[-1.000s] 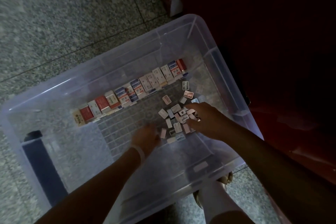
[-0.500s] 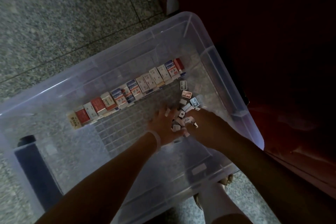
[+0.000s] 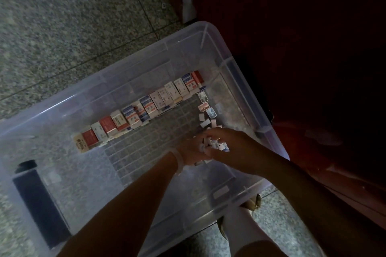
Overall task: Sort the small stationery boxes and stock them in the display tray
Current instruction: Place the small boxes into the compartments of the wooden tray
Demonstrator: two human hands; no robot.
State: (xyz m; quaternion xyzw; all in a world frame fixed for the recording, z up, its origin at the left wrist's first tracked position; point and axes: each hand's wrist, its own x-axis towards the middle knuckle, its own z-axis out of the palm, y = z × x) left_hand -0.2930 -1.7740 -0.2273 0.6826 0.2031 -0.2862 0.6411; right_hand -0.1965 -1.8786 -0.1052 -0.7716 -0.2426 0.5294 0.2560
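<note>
Inside the clear bin (image 3: pixel 217 33), a row of boxes (image 3: pixel 144 108) stands while both hands (image 3: pixel 217 148) clutch small boxes (image 3: pixel 213 146).

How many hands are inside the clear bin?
2: the left hand and right hand meet over the loose small boxes near the bin's right side.

A clear plastic bin (image 3: pixel 227 52) sits on the speckled tile floor (image 3: pixel 62 27).

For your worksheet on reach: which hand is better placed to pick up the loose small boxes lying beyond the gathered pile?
Right hand, probably: those loose small boxes lie just beyond its fingers, nearer than to the left hand.
</note>
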